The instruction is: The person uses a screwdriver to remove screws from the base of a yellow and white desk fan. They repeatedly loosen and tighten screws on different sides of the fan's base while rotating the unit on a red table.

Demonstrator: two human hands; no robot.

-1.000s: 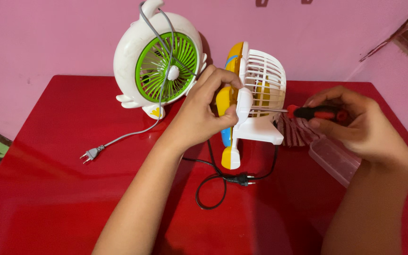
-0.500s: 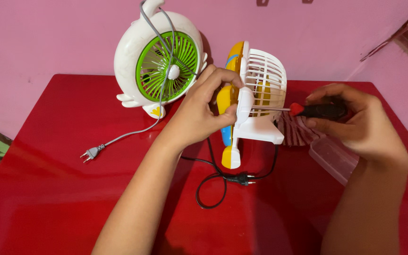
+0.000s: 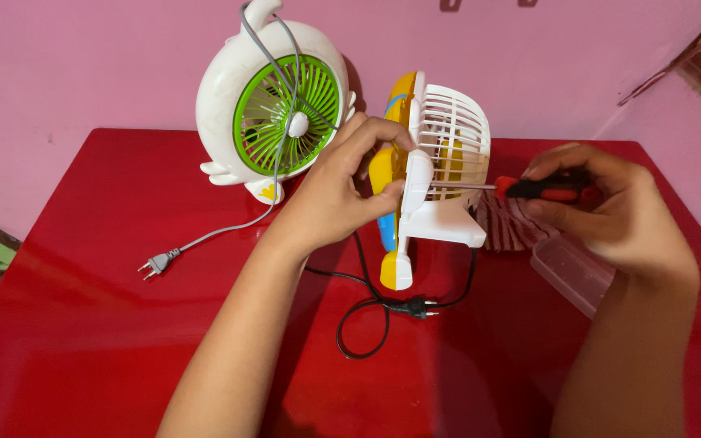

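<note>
We see the left hand [image 3: 342, 195] wrapped around the front edge of a small yellow and white fan [image 3: 427, 182], which stands upright near the middle of the red table [image 3: 83, 324]; the fingers [image 3: 383, 134] curl over its top and the thumb presses the white rear housing, so this hand is clenched on the fan and steadies it. The right hand [image 3: 610, 211] is closed around the black and red handle of a screwdriver [image 3: 521, 188], held level, with its thin metal shaft running leftward through the white rear grille and its tip meeting the fan's back behind the bars. The fan's black cord [image 3: 367, 324] trails from its base in a loose loop toward us, and its black plug [image 3: 417, 307] lies flat on the table just in front of the fan's foot. Behind and to the left stands a second fan, white with a green grille [image 3: 273, 113], facing us against the pink wall [image 3: 83, 65]; its grey cord [image 3: 229, 231] hangs over its front and runs down across the table to a grey plug [image 3: 156, 264] lying well apart to the left. Just beneath the right hand rests a clear plastic container [image 3: 569, 272], and beside it, behind the fan's base, we make out a ribbed reddish piece, though we cannot tell what it is.
</note>
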